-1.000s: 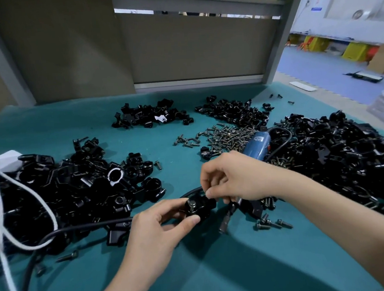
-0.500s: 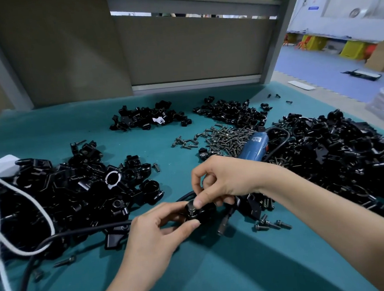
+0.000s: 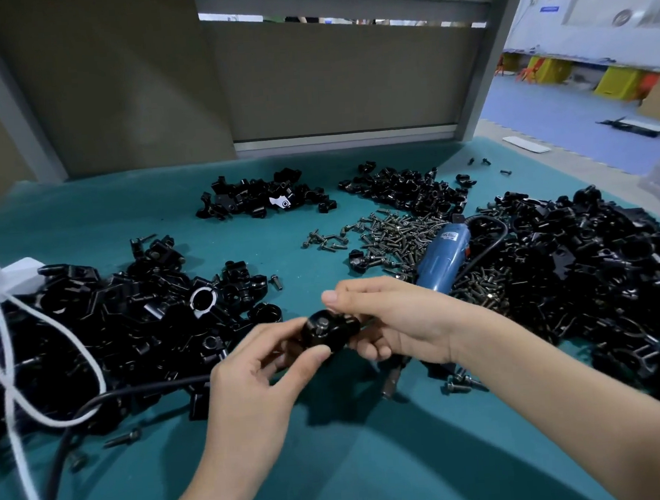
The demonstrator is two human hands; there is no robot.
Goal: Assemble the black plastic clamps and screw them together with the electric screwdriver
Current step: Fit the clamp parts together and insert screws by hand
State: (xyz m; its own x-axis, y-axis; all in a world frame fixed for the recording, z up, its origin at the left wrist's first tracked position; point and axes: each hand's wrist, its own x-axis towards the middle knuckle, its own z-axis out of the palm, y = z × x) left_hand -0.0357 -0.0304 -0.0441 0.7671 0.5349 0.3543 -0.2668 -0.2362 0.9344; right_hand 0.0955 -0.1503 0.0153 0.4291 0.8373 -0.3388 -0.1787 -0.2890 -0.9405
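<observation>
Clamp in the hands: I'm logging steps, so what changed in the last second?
The right hand lifted its fingertip off the screw, baring its head; the clamp rose slightly. The left hand still grips it; the electric screwdriver lies untouched.

Items shown: 2 hands, the left hand (image 3: 251, 376) and the right hand (image 3: 396, 323), together gripping 1 clamp (image 3: 326, 332); 1 blue screwdriver (image 3: 440, 259); 4 heaps of black parts, namely left heap (image 3: 91, 325), far-middle heap (image 3: 254, 196), far-right heap (image 3: 406, 189) and right heap (image 3: 595, 270), their pieces too many to count; 1 pile of screws (image 3: 390, 234); 1 white cord (image 3: 10, 389).
</observation>
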